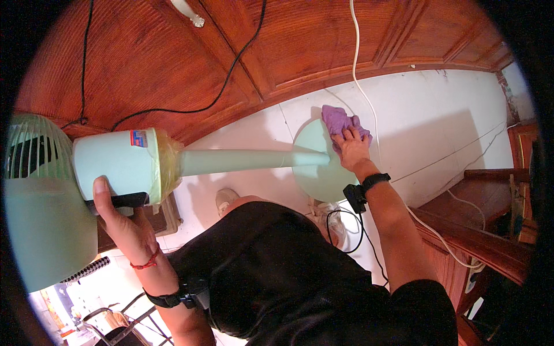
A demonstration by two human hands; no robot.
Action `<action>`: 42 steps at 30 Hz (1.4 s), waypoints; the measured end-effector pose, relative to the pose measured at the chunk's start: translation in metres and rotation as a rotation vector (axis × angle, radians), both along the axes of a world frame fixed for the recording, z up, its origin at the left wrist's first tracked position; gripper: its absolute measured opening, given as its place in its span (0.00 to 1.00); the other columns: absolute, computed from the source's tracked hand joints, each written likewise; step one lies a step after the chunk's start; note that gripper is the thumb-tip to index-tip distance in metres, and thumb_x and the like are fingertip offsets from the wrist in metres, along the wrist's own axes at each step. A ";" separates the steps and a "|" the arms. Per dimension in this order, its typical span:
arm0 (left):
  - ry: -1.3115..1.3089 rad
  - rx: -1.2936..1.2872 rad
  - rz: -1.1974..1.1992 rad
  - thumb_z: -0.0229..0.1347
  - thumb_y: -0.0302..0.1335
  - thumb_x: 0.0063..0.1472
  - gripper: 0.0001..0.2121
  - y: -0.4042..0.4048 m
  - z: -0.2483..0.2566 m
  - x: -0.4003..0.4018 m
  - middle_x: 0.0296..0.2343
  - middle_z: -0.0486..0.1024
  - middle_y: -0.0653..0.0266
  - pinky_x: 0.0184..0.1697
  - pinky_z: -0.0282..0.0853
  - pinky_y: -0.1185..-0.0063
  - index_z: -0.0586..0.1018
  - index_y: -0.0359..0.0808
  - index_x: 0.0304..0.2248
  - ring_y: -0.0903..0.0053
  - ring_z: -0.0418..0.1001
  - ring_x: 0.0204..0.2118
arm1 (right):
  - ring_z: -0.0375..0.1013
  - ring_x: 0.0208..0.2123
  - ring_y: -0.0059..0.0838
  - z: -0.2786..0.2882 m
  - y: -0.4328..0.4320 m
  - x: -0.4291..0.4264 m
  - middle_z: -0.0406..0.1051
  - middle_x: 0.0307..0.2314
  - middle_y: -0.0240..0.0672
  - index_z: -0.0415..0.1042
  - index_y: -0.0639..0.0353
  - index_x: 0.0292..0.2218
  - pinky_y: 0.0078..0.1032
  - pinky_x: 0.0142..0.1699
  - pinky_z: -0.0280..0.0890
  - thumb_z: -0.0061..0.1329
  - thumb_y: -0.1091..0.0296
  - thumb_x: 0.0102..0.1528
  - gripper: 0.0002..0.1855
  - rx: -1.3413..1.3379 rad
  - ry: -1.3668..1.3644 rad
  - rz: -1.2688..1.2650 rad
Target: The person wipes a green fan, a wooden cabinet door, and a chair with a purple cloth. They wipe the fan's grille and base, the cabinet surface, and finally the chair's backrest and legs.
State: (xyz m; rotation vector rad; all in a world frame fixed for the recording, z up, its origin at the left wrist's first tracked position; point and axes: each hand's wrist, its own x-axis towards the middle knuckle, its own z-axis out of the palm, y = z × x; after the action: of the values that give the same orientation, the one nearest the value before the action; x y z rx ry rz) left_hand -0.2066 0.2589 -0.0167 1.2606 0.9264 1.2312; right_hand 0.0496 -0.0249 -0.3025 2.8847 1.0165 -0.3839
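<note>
A pale green pedestal fan stretches across the view, with its grille at the far left. My left hand grips the fan's control housing; the thumb shows in front and the other fingers are mostly hidden. Yellowish clear plastic film wraps the end of this housing, where the pole begins. The pole runs to a round base on the floor. My right hand presses a bunched purple cloth against the base's upper right edge.
Reddish wooden cabinet doors line the far side. A black cord and a white cable hang before them. Wooden furniture stands at the right. Lower left is a black metal frame. Pale tiles form the floor.
</note>
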 end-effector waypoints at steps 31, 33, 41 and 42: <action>0.084 0.034 0.052 0.59 0.46 0.51 0.28 -0.005 0.002 -0.004 0.42 0.67 0.67 0.44 0.63 0.73 0.69 0.37 0.46 0.75 0.65 0.42 | 0.47 0.60 0.38 -0.010 0.013 0.010 0.56 0.54 0.38 0.59 0.42 0.53 0.56 0.57 0.44 0.44 0.67 0.50 0.27 -0.010 0.022 -0.084; 0.099 0.038 0.076 0.59 0.46 0.50 0.28 -0.005 0.002 -0.002 0.42 0.67 0.67 0.44 0.63 0.73 0.70 0.37 0.46 0.75 0.65 0.42 | 0.47 0.60 0.39 -0.010 0.006 0.015 0.55 0.55 0.39 0.58 0.42 0.53 0.56 0.58 0.44 0.44 0.66 0.50 0.28 -0.008 0.051 -0.046; 0.103 0.037 0.053 0.60 0.47 0.49 0.30 -0.003 -0.002 -0.002 0.40 0.67 0.67 0.39 0.65 0.74 0.70 0.36 0.46 0.76 0.66 0.39 | 0.45 0.60 0.43 -0.003 -0.053 -0.042 0.54 0.55 0.42 0.59 0.44 0.53 0.54 0.60 0.38 0.40 0.64 0.54 0.24 -0.042 0.079 0.180; 0.088 0.030 0.031 0.60 0.46 0.49 0.30 -0.003 -0.001 -0.001 0.40 0.67 0.67 0.39 0.65 0.74 0.69 0.35 0.46 0.76 0.66 0.38 | 0.45 0.61 0.43 -0.006 -0.059 -0.052 0.54 0.55 0.43 0.59 0.44 0.53 0.54 0.60 0.37 0.40 0.65 0.54 0.24 -0.026 0.090 0.186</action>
State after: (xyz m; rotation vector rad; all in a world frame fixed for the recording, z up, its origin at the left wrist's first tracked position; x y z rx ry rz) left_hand -0.2079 0.2561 -0.0180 1.3369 0.9978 1.2260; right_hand -0.0023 -0.0839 -0.3082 2.7415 1.2718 -0.5136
